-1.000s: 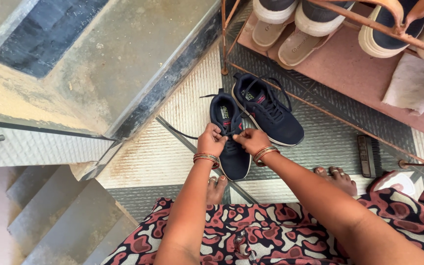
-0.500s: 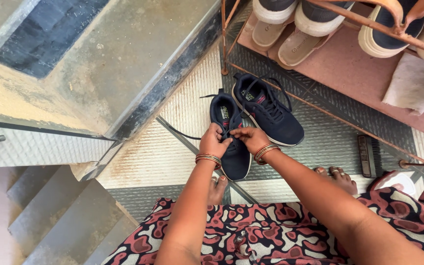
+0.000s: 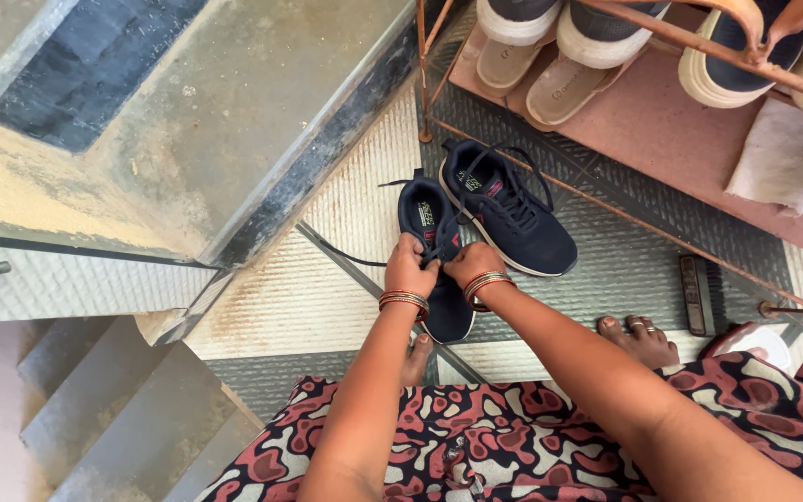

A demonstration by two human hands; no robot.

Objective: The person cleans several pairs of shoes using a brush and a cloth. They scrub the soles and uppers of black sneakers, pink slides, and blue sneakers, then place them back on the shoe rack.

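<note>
At your far left a grey stair flight (image 3: 113, 418) drops away below a concrete ledge (image 3: 188, 121), and a loose black lace end (image 3: 341, 251) trails across the ribbed floor tile (image 3: 290, 297) toward the shoe you are working on. Your left hand (image 3: 411, 270) is curled tight over the lacing of the near navy sneaker (image 3: 434, 256), fingers pinched on its laces, the forearm running straight up from your patterned dress (image 3: 513, 437) with bangles (image 3: 404, 300) at the wrist. That sneaker lies on the floor just ahead of your bare toes, its long axis running almost straight away from you, heel opening at the far end and toe pointing back at you. Your right hand (image 3: 472, 265) sits just beside the left, knuckles nearly touching it, also closed on the laces, its forearm coming in on a diagonal from the lower right. The second navy sneaker (image 3: 508, 209) lies close to the first on its right, angled, toe toward the lower right, laces loose. Further right stands a metal shoe rack (image 3: 643, 223) with pale-soled shoes (image 3: 597, 37) on its shelf, and your right foot (image 3: 641, 339) rests on the tile.
</note>
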